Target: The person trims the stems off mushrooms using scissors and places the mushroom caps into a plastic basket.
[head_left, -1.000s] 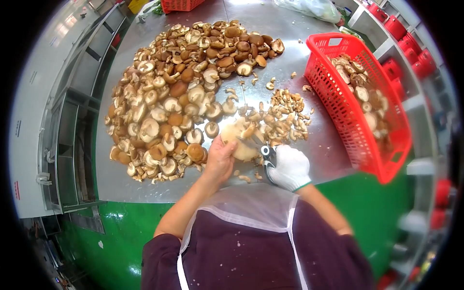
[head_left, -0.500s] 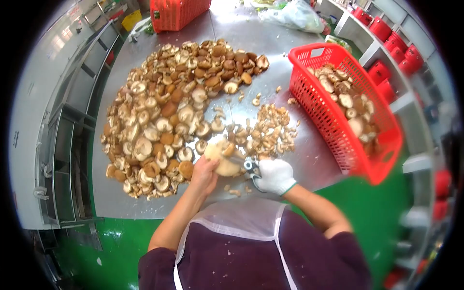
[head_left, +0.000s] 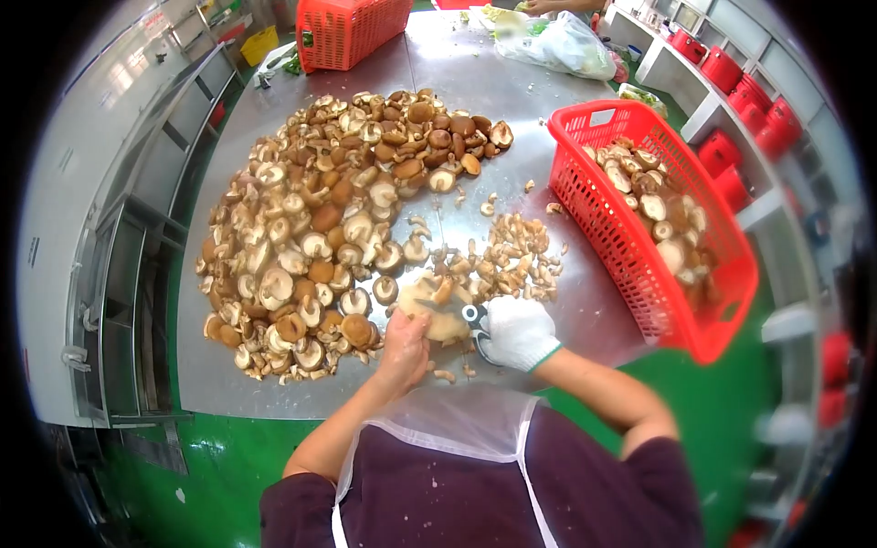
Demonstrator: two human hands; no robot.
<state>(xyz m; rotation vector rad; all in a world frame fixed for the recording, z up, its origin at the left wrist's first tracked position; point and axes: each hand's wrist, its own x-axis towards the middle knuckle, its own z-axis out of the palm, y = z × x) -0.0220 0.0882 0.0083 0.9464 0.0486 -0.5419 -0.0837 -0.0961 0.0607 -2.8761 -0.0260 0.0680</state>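
The left hand [head_left: 405, 352] pinches a large shiitake [head_left: 446, 328] while, beside it, the gloved right hand [head_left: 519, 332], closed round scissors [head_left: 464, 313], has brought the blades [head_left: 429, 304] across the cap near its stem [head_left: 444, 290].

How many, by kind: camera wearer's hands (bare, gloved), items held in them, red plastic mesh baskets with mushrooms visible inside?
Bare left hand: 1
White-gloved right hand: 1
Large pale mushroom, held: 1
Dark-handled metal scissors, held: 1
Red plastic mesh basket with mushrooms visible: 1
Total: 5
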